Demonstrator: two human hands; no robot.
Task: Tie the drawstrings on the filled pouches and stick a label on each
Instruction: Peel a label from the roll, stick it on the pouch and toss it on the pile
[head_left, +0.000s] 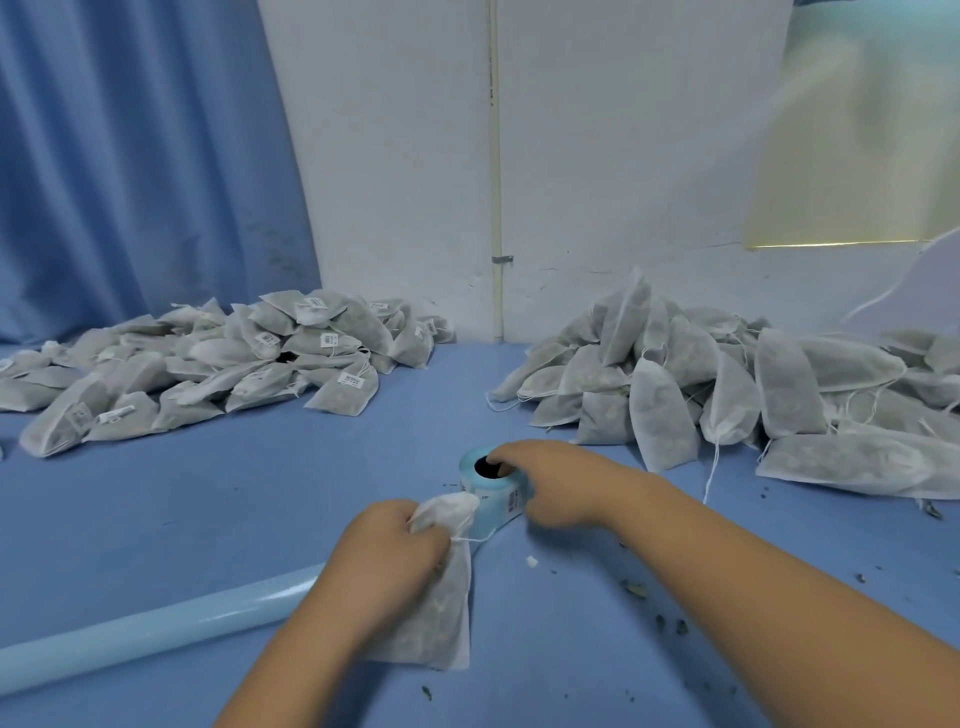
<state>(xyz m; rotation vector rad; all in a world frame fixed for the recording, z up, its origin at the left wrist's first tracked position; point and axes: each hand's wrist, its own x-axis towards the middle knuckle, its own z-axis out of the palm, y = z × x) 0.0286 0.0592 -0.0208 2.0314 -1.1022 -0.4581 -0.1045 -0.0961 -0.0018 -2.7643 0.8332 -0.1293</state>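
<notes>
My left hand (389, 551) grips the gathered neck of a white filled pouch (441, 618), whose body hangs down toward me over the blue table (218, 509). Just past it stands a light-blue label roll (491, 491). My right hand (556, 483) is on the roll, one finger hooked into its dark core and the other fingers curled against its near side by a printed label. A pile of pouches with labels (208, 364) lies at the back left. Another pile without labels (727, 384), loose strings trailing, lies at the back right.
A long strip of pale blue backing paper (145, 629) runs across the table from the lower left toward my left arm. Dark crumbs (654, 608) are scattered on the right side. A blue curtain (130, 156) and a white wall stand behind the table.
</notes>
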